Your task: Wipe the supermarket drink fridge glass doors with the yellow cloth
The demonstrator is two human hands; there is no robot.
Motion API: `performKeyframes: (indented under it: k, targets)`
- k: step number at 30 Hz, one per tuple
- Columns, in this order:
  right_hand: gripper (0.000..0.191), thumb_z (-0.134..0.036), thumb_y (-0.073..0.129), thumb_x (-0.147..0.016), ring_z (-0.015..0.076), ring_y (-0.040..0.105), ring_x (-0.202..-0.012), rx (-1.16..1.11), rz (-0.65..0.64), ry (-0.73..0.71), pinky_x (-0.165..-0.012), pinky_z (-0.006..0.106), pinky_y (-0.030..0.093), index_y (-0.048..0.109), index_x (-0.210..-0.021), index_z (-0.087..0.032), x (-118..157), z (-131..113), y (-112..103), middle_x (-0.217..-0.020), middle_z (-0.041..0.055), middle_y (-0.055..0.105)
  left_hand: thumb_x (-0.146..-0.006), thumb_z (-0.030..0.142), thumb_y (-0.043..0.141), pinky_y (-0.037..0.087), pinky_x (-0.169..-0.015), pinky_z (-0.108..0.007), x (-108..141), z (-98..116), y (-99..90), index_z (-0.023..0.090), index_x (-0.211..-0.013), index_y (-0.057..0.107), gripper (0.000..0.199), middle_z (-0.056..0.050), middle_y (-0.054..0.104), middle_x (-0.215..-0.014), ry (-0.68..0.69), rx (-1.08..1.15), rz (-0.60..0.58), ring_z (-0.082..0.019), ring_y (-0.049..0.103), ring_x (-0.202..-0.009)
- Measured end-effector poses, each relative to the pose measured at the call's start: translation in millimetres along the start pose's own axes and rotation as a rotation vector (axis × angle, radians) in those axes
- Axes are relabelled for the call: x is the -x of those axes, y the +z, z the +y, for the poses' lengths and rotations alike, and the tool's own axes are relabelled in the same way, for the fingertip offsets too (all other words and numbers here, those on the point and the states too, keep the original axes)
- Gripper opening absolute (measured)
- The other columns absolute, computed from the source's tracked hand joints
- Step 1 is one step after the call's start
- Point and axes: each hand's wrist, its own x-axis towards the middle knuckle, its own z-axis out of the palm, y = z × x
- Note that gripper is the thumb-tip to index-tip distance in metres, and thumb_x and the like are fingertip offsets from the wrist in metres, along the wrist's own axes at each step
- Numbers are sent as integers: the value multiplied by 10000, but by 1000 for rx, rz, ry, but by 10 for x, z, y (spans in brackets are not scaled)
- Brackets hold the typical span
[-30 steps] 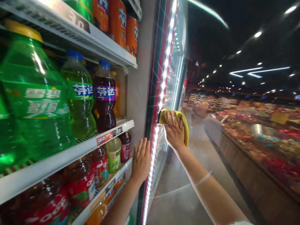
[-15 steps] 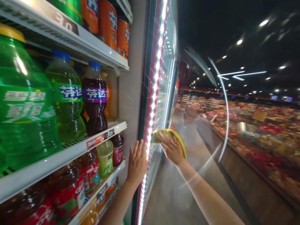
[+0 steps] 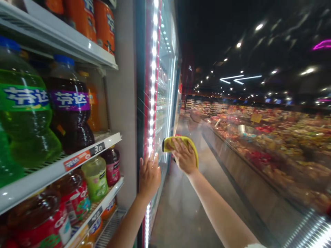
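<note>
The right hand [image 3: 184, 157] lies flat against a folded yellow microfibre cloth [image 3: 176, 144], its fingers spread across the fabric, holding the cloth pressed to the glass door [image 3: 165, 103] of a tall refrigerated drinks cooler. A folded edge of the cloth shows past the fingertips, and a curved flap sticks out beyond the outer side of the hand.

The left hand [image 3: 149, 178] is wide open and holds nothing. Its palm faces the cooler and its fingers splay upward, with the fingertips [image 3: 152, 159] overlapping a vertical strip of white LED lights [image 3: 152, 86] at the door's edge. A moment ago this hand sat a little further from that strip. The head view has also swung along the door, pushing the shelves toward the left of the frame, so how far the cloth has moved on the glass cannot be told.

To the left, white metal shelves [image 3: 77, 158] hold a dark bottle with a purple label [image 3: 69, 117], a green bottle with a green label [image 3: 24, 117] and orange cans [image 3: 104, 27]. A red-and-white price tag [image 3: 84, 155] reads 3.0. Across the aisle, a long display counter of packaged food [image 3: 263, 144] stretches away, blurred.
</note>
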Motion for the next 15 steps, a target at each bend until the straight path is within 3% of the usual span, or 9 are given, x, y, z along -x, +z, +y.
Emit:
performKeyframes:
  k: [2, 5, 7, 9, 12, 15]
  targets:
    - [489, -222, 555, -983, 278, 343, -1513, 37, 17, 166, -1277, 570, 154, 541, -1465, -306, 68, 138, -108, -1612, 43, 427, -981, 162, 441, 290, -1241, -566, -23, 35, 8, 147, -1558, 357, 583, -183, 454, -1571, 4, 21, 7, -302, 393, -1486]
    - [531, -195, 556, -962, 308, 378, -1492, 57, 13, 295, -1246, 599, 218, 535, -1476, -328, 470, 33, -113, -1567, 70, 491, -981, 164, 438, 297, -1237, -572, 11, 44, 41, 188, -1598, 276, 638, -166, 438, -1585, 2, 38, 33, -304, 394, -1485]
    - [495, -223, 546, -971, 276, 416, -1472, 53, -38, 196, -1256, 537, 240, 564, -1447, -359, 672, -107, -43, -1538, 25, 532, -980, 170, 439, 309, -1231, -571, 33, 52, 89, 204, -1612, 236, 664, -158, 413, -1602, 7, 44, 59, -310, 364, -1501]
    - [454, -257, 534, -990, 225, 434, -1462, 44, -91, 53, -1268, 463, 247, 579, -1423, -384, 664, -125, -12, -1549, -36, 516, -978, 176, 443, 316, -1232, -558, 19, 91, 149, 218, -1620, 208, 685, -145, 389, -1619, 32, 64, 79, -312, 317, -1525]
    - [462, -237, 530, -998, 204, 411, -1476, 61, -50, 49, -1278, 468, 215, 561, -1438, -372, 437, 201, -166, -1574, -33, 483, -972, 167, 453, 308, -1240, -548, -70, 223, 226, 246, -1633, 147, 732, -119, 374, -1631, 93, 110, 74, -301, 291, -1536]
    - [505, -194, 512, -998, 261, 336, -1518, 153, 112, 288, -1256, 576, 204, 519, -1484, -331, 495, 623, -402, -1579, 49, 477, -971, 163, 455, 311, -1237, -565, -154, 381, 280, 260, -1637, 99, 762, -109, 373, -1633, 126, 143, 53, -302, 295, -1534]
